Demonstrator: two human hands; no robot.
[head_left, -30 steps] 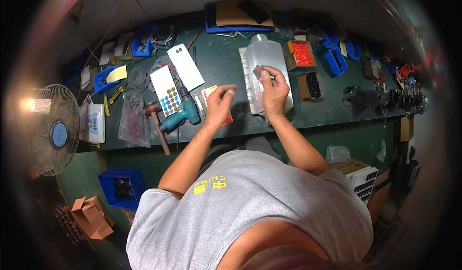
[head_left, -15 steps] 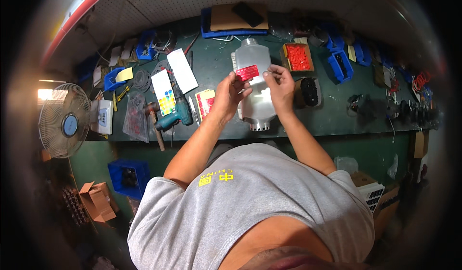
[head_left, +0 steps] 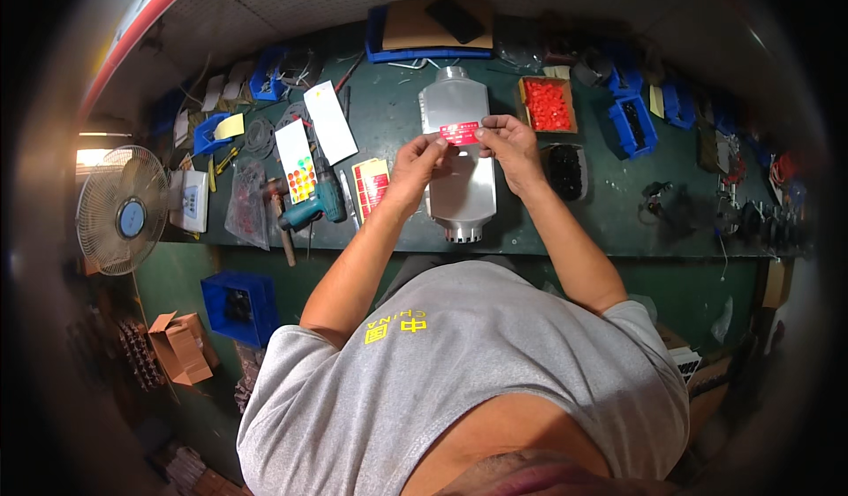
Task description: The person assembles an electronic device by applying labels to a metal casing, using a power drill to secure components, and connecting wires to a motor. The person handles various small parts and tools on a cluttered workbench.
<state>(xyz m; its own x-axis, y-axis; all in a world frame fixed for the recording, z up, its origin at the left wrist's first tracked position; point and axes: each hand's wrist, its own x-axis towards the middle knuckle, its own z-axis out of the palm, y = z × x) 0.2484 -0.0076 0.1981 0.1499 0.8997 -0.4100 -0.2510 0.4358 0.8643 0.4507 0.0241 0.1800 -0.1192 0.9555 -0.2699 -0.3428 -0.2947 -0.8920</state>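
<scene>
Grey T-shirt (head_left: 477, 355): closest of all, yellow characters on its chest.
Below the bench, left: an open cardboard box (head_left: 181, 350), then a blue crate (head_left: 238, 310) with dark contents.
Green workbench (head_left: 618, 222): its near edge runs just beyond the shirt.
Claw-side tools: a wooden-handled hammer (head_left: 285, 231) beside a teal cordless drill (head_left: 329, 197), both left of the hands.
Silver metal housing (head_left: 461, 191): lies lengthwise on the bench between the forearms, slotted collar toward the person, round neck away.
Left hand (head_left: 415, 167): thumb and fingers pinch the left end of the red label.
Right hand (head_left: 515, 151): thumb and forefinger pinch its right end.
Red label (head_left: 460, 133): stretched level between both hands, over the upper part of the housing; whether it touches the metal, I cannot tell.
Sticker sheets: a red-label sheet (head_left: 371, 184) right of the drill; a round-sticker sheet (head_left: 294, 143) beyond it.
Right-side boxes: black parts (head_left: 565, 171) near the right hand, red parts (head_left: 547, 107) farther off.
Far edge: a dark phone (head_left: 454, 20) on flat cardboard (head_left: 406, 32).
</scene>
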